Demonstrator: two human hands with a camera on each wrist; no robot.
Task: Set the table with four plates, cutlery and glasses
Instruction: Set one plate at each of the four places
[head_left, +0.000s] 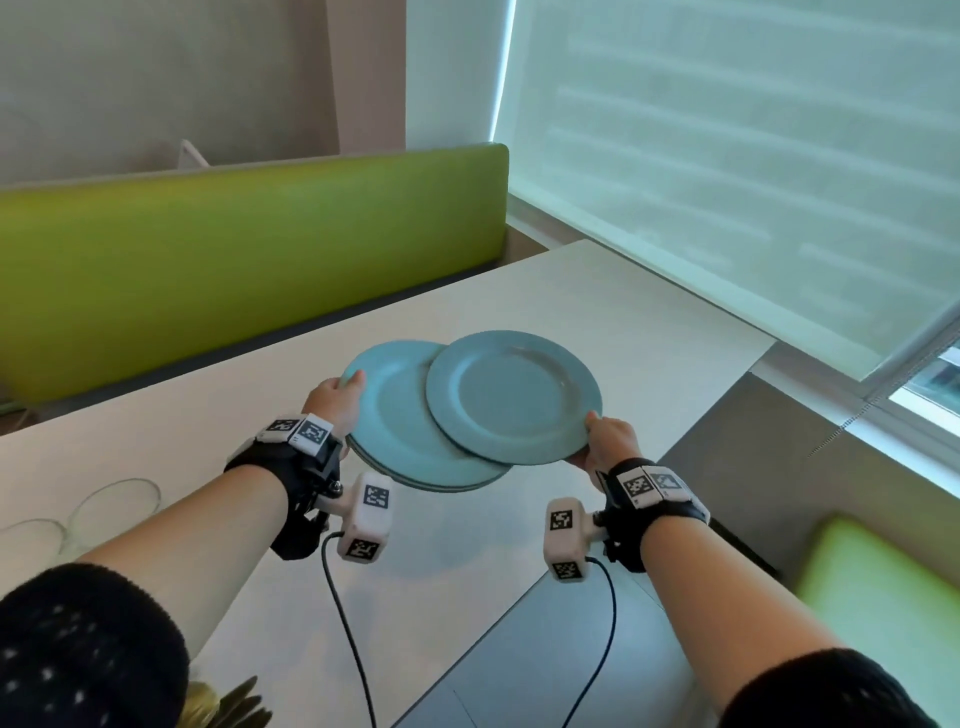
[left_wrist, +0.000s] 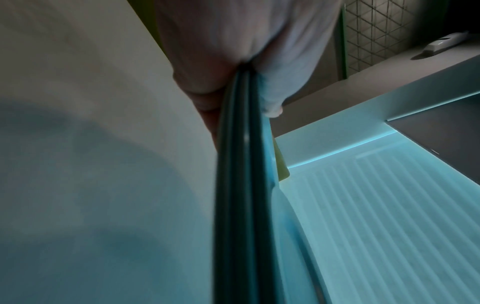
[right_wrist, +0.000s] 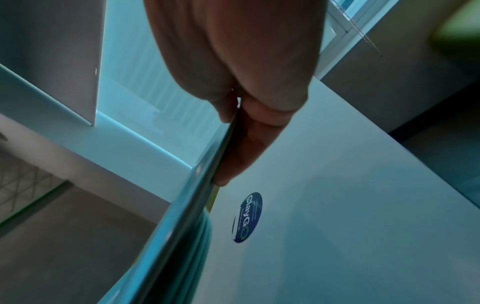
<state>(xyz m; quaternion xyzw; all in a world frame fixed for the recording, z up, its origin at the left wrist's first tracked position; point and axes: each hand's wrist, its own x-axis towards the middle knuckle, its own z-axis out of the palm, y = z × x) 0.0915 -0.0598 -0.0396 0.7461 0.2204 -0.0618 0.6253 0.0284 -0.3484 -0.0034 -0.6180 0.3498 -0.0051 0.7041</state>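
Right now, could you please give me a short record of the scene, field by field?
left hand: grips the rim of the plate stack, thumb on top
right hand: pinches the rim of the top plate, slid off the stack toward the right
plates: blue, held above the table, none set down yet
glasses: on the table, near left
cutlery: gold, at the bottom edge, partly cut off
sticker: blue, on the table under the plates
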